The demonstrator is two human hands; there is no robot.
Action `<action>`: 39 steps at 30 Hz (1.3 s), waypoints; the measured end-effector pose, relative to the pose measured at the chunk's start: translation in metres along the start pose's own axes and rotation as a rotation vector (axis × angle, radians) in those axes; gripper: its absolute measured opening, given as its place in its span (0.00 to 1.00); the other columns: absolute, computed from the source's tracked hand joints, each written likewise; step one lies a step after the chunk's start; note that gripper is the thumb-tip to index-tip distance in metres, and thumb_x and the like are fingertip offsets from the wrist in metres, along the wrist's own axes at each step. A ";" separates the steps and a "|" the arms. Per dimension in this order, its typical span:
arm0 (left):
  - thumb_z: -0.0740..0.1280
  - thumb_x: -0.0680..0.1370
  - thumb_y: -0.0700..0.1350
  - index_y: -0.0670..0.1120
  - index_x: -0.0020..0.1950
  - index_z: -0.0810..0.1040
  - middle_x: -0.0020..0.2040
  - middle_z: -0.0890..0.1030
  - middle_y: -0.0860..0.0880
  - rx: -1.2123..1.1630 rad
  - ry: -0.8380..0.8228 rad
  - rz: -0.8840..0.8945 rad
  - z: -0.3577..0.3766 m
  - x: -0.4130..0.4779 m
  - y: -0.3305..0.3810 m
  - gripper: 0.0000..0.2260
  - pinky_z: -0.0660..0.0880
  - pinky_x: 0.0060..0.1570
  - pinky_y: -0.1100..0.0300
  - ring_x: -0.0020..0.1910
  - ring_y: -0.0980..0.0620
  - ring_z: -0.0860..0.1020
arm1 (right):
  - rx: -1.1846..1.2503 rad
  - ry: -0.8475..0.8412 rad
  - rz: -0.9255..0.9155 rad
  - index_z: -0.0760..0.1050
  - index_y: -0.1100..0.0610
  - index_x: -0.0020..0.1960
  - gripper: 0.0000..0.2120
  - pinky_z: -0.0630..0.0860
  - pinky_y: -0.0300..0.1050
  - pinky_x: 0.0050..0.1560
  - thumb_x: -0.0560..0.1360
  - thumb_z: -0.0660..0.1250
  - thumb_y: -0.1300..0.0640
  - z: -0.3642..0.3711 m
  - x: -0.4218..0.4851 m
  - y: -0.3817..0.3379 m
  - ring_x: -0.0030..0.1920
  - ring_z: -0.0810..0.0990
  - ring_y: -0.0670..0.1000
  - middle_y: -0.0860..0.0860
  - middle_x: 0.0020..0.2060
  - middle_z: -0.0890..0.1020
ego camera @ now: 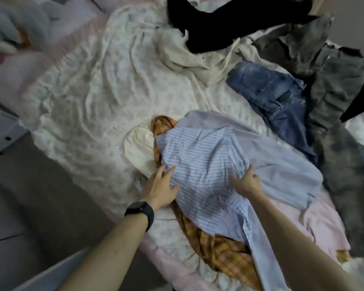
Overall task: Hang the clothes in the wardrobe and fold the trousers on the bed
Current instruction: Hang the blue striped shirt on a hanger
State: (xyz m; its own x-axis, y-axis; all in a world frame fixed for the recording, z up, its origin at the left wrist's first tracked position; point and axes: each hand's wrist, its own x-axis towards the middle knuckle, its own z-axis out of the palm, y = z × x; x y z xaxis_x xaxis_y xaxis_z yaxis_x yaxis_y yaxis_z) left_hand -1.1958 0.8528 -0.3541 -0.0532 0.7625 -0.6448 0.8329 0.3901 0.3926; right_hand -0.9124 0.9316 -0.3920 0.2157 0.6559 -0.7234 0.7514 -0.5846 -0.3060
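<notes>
In the upper left of the frame there are soft pillows (19,22), blurred, and below them, at the left edge, a white piece of furniture (0,131) with dark knobs. The bed (88,91) with a wrinkled white flowered sheet fills the middle of the frame.

In the lower centre, the left hand (160,185) lies on the left edge of the blue striped shirt (208,156). Its fingers are straight and spread apart, and it pinches nothing. A black watch (140,211) is on the wrist and a thin ring on one finger. Just above this hand there is a cream garment (137,145), and beside it an orange checked garment (219,255) goes under the shirt and comes out again at the bottom centre.

The striped shirt lies crumpled on top of this pile, near the lower edge of the bed. The right hand (247,181) rests on the middle of it, with the thumb up and the fingers spread to the left. The folds of the cloth run toward this hand.

At the top centre a black garment (219,24) lies over a beige one (193,53). To the right, the blue jeans (277,97) lie unfolded on the bed, touching the shirt's upper right edge. Grey trousers (334,80) lie along the right side, partly over the jeans. A pink cloth (315,217) shows under the shirt in the lower right.
</notes>
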 end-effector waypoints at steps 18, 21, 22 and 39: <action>0.75 0.74 0.58 0.53 0.69 0.68 0.55 0.77 0.54 -0.515 -0.124 -0.057 0.034 -0.028 0.088 0.28 0.75 0.55 0.57 0.56 0.52 0.77 | -0.209 0.131 -0.675 0.73 0.46 0.59 0.12 0.75 0.53 0.29 0.77 0.58 0.52 0.062 -0.161 0.054 0.37 0.80 0.61 0.49 0.54 0.76; 0.70 0.79 0.48 0.49 0.64 0.77 0.51 0.82 0.52 -0.279 -0.048 -0.066 0.053 -0.049 0.073 0.14 0.77 0.53 0.57 0.55 0.49 0.80 | -0.130 0.073 -0.745 0.76 0.47 0.56 0.11 0.75 0.52 0.31 0.76 0.59 0.50 0.075 -0.185 0.065 0.39 0.80 0.58 0.49 0.49 0.78; 0.68 0.80 0.47 0.49 0.63 0.80 0.53 0.83 0.51 -0.239 -0.034 -0.086 0.057 -0.058 0.065 0.12 0.77 0.53 0.58 0.56 0.48 0.80 | -0.123 0.035 -0.718 0.77 0.47 0.55 0.10 0.75 0.52 0.33 0.77 0.61 0.50 0.079 -0.189 0.071 0.41 0.81 0.57 0.49 0.47 0.79; 0.63 0.80 0.46 0.56 0.43 0.75 0.48 0.80 0.51 -0.240 0.003 -0.504 0.073 -0.195 -0.124 0.07 0.72 0.39 0.57 0.43 0.47 0.76 | -0.148 -0.107 -0.488 0.51 0.51 0.82 0.41 0.69 0.59 0.70 0.77 0.70 0.43 0.114 -0.124 -0.059 0.75 0.65 0.61 0.57 0.79 0.58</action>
State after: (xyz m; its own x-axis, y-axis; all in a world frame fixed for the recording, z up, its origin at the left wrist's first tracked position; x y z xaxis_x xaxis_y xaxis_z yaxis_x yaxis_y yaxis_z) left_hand -1.2486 0.6178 -0.3251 -0.4146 0.4524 -0.7896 0.5548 0.8134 0.1747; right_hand -1.0543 0.8307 -0.3546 -0.2408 0.7781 -0.5801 0.8303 -0.1443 -0.5383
